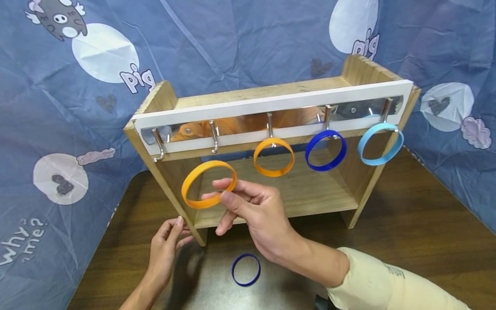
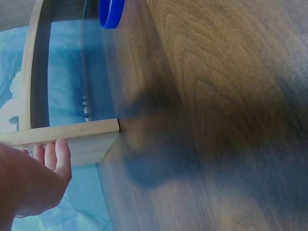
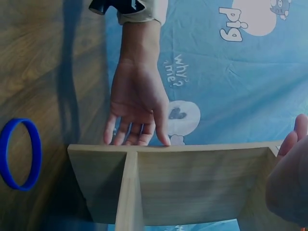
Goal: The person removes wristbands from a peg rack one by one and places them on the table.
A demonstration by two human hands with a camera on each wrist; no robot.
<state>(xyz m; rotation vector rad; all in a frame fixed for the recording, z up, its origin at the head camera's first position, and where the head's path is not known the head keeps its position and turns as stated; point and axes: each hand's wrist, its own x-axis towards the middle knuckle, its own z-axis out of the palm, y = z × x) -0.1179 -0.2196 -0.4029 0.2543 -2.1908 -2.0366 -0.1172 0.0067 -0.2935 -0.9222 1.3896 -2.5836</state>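
My right hand (image 1: 263,211) pinches an orange silicone wristband (image 1: 187,187) between thumb and fingers, in front of the left part of a wooden rack (image 1: 248,97). My left hand (image 1: 164,247) touches the lower left side panel of the rack, its fingertips and thumb against the wood with the fingers fairly straight; the right wrist view shows that hand (image 3: 137,98) too. Three wristbands hang from the rack's hooks: an orange one (image 1: 257,165), a dark blue one (image 1: 310,161) and a light blue one (image 1: 362,150). The two leftmost hooks (image 1: 214,137) carry no band.
Another dark blue wristband (image 1: 233,275) lies flat on the brown wooden table (image 1: 426,241), in front of the rack. A white board (image 1: 232,110) with a shiny metal strip holds the hooks. Blue printed cloth (image 1: 248,43) hangs behind and at both sides.
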